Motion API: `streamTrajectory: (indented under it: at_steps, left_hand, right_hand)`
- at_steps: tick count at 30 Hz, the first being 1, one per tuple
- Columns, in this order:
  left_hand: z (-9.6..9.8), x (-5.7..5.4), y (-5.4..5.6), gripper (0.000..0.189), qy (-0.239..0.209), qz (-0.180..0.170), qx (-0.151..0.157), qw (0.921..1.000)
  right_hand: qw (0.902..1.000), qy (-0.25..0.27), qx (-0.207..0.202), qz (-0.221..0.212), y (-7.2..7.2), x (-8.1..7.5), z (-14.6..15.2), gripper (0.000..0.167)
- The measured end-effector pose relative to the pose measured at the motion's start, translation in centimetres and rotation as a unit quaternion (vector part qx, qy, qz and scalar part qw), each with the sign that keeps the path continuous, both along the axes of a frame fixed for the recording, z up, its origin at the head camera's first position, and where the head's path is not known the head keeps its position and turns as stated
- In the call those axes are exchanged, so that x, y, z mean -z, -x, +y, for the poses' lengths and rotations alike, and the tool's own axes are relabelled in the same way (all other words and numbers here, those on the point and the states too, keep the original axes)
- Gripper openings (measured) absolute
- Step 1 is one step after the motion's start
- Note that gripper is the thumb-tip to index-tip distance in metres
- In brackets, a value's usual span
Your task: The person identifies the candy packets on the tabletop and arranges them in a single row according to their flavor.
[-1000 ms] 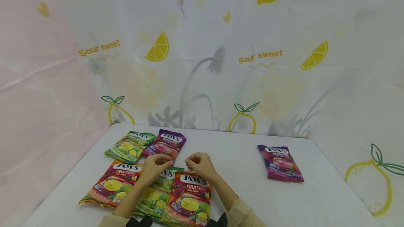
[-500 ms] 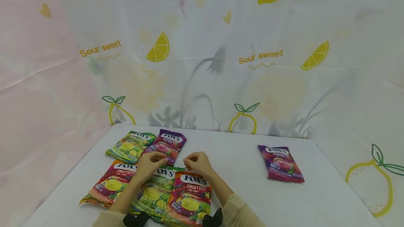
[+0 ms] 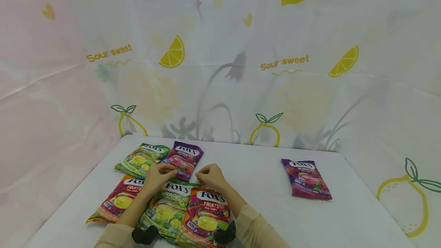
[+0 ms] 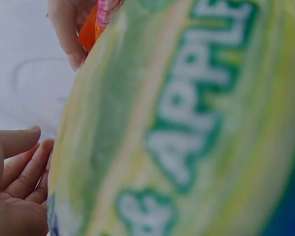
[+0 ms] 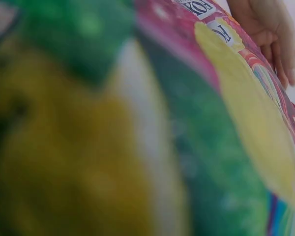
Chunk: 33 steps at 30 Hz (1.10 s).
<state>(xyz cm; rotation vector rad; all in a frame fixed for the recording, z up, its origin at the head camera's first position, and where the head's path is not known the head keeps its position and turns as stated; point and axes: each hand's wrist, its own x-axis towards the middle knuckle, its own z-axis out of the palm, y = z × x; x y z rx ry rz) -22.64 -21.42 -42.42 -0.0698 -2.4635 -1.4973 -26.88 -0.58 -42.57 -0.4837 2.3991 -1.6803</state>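
My left hand (image 3: 157,177) hovers at the top of the green Spring Tea candy bag (image 3: 166,211), near the lower end of a purple Berries bag (image 3: 185,160). Its thumb and loosely bent fingers have nothing between them in the left wrist view. To its right, my right hand (image 3: 211,177) hangs with bent fingers over the upper edges of the green bag and the red-orange Fruits bag (image 3: 206,217). No object shows in it. Printed candy bag surfaces (image 4: 187,123) (image 5: 226,98) fill most of both wrist views, blurred up close.
Another Fruits bag (image 3: 118,202) lies partly under the left forearm. Behind it is a second green bag (image 3: 141,162). A separate purple Berries bag (image 3: 306,179) lies at the right of the white table (image 3: 262,209). A lemon-print cloth (image 3: 220,49) hangs behind.
Both hands have shifted slightly left, uncovering more of the middle green bag's label. The candy bags stay where they were.
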Motion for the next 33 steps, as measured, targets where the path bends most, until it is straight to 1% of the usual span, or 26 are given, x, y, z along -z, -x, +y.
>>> streamTrajectory:
  at_steps: [1,2,5,8,9,12,14,18,23,27,30,33]
  left_hand:
    - [-0.1,0.1,0.0,0.022,-0.004,0.003,0.003,1.0000]
    - [-0.1,0.1,0.0,0.021,-0.003,0.015,0.004,0.9999]
    - [-0.3,0.2,0.0,0.020,0.006,0.029,0.004,0.9995]
    - [-0.4,0.1,0.2,0.018,0.020,0.023,-0.006,0.9995]
    - [-0.5,0.1,0.3,0.019,0.025,0.011,-0.010,0.9996]
    - [-0.5,-0.1,0.4,0.019,0.045,-0.005,-0.026,0.9986]
    - [-0.6,-0.1,0.4,0.022,0.060,-0.008,-0.036,0.9975]
    - [-0.7,0.0,0.5,0.027,0.081,-0.005,-0.056,0.9951]
    - [-1.0,0.3,0.8,0.028,0.087,-0.009,-0.072,0.9936]
    - [-1.2,0.3,0.9,0.027,0.093,-0.006,-0.086,0.9920]
    - [-1.3,0.2,1.0,0.025,0.114,-0.005,-0.101,0.9883]
    - [-1.2,0.2,1.1,0.026,0.137,-0.014,-0.113,0.9840]
  right_hand:
    - [1.0000,-0.003,0.000,0.001,0.0,0.0,-0.1,0.017]
    - [1.0000,-0.005,0.003,-0.002,0.1,0.1,-0.1,0.017]
    - [0.9999,-0.009,0.007,-0.005,0.2,0.3,-0.3,0.017]
    - [0.9999,-0.012,0.009,-0.007,0.3,0.4,-0.5,0.016]
    - [0.9998,-0.015,0.008,-0.005,0.3,0.5,-0.5,0.016]
    - [0.9994,-0.034,0.006,-0.001,0.5,0.6,-0.7,0.016]
    - [0.9989,-0.048,0.005,0.001,0.6,0.6,-0.8,0.016]
    - [0.9979,-0.065,0.004,-0.004,0.8,0.5,-1.1,0.017]
    - [0.9967,-0.081,0.001,0.001,0.9,0.3,-1.4,0.017]
    - [0.9962,-0.087,-0.006,0.007,1.0,0.2,-1.6,0.016]
    - [0.9961,-0.087,-0.011,-0.002,1.0,0.2,-1.8,0.017]
    - [0.9959,-0.088,-0.015,-0.017,1.1,0.1,-2.0,0.018]
